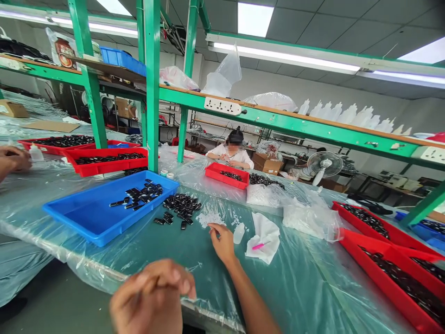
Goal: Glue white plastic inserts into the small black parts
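the right hand (222, 241) reaches out flat over the plastic-covered table (181, 260), fingertips touching down at the scatter of tiny clear pieces (210, 218), gripping nothing that shows. the left hand (153, 294) hangs close to the camera, fingers curled in and blurred — whether it pinches something small, i cannot tell. the loose black parts (179, 206) lie just beyond the clear pieces, beside the blue tray (86, 215) holding a few more. the likely trouble: a sweep of the reaching wrist could tip the small squeeze bottle (238, 232) standing just beside it, or scatter the clear bits across the slick sheet — the crumpled white cloth (266, 236) with its pink stick sits near too.
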